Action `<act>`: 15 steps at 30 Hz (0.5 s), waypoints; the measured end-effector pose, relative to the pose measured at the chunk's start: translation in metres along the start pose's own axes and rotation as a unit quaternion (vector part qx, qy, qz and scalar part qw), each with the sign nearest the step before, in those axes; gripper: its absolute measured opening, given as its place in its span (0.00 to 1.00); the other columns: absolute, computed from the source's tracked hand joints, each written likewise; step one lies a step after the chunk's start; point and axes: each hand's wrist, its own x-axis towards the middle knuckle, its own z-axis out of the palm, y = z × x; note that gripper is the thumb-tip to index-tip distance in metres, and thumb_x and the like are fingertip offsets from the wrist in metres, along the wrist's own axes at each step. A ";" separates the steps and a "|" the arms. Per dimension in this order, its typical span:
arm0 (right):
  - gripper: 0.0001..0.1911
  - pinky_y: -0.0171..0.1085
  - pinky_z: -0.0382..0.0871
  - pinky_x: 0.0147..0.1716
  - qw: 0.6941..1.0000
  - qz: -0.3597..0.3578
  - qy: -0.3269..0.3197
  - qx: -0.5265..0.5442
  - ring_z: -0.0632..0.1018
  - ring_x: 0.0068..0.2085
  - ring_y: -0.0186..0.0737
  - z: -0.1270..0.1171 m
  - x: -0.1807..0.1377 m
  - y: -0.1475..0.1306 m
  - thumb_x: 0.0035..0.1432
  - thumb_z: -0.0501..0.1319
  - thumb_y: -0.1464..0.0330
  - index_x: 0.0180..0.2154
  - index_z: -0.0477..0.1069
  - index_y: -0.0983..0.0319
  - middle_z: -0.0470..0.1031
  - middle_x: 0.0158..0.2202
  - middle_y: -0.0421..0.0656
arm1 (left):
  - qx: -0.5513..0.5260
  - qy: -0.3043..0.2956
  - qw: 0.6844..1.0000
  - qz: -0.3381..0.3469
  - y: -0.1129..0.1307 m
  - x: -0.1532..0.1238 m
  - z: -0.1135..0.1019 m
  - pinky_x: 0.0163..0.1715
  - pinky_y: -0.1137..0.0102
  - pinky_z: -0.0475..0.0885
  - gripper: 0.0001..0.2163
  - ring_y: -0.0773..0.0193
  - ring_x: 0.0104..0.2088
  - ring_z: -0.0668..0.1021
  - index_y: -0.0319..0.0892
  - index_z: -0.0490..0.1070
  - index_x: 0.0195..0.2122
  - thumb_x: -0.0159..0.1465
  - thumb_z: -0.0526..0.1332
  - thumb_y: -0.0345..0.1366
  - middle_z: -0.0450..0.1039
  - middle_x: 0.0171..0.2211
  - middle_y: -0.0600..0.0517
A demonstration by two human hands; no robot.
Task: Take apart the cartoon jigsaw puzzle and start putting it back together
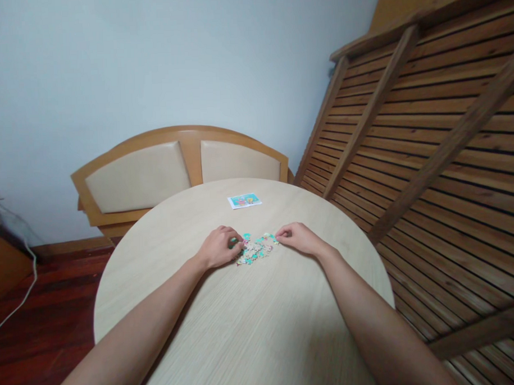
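Puzzle pieces point(256, 251), flat and knobbed, lie between half-curled hands point(219, 247) whose hold is unclear.

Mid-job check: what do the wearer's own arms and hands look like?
The left forearm and right forearm are bare, no sleeves in view. The left hand and right hand are ungloved; no watch, bracelet or cable shows on them.

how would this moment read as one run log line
puzzle pieces: loose pile on table; left hand: at its left edge; right hand: at its right edge; picture card: beyond pile
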 end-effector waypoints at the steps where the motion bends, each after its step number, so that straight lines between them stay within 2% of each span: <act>1: 0.11 0.35 0.70 0.36 1.000 0.000 -0.002 -0.003 0.80 0.35 0.41 0.000 0.000 0.001 0.56 0.63 0.64 0.36 0.81 0.63 0.83 0.34 0.45 | 0.001 -0.004 1.000 0.007 0.000 0.000 0.000 0.50 0.61 0.69 0.11 0.54 0.44 0.77 0.44 0.79 0.39 0.66 0.59 0.42 0.79 0.41 0.47; 8: 0.09 0.37 0.71 0.40 0.999 -0.038 -0.002 -0.032 0.80 0.37 0.40 0.000 0.000 -0.005 0.57 0.63 0.66 0.35 0.81 0.62 0.82 0.35 0.44 | -0.010 -0.014 0.999 0.034 -0.004 -0.001 0.003 0.52 0.62 0.69 0.09 0.55 0.45 0.77 0.43 0.79 0.39 0.64 0.61 0.39 0.79 0.42 0.47; 15: 0.11 0.38 0.69 0.45 0.992 -0.119 -0.032 -0.032 0.79 0.43 0.42 0.006 -0.002 -0.019 0.56 0.67 0.62 0.39 0.82 0.60 0.80 0.40 0.45 | -0.033 -0.002 0.999 0.028 0.000 0.001 0.003 0.51 0.63 0.70 0.07 0.56 0.44 0.78 0.44 0.79 0.37 0.63 0.62 0.37 0.79 0.40 0.48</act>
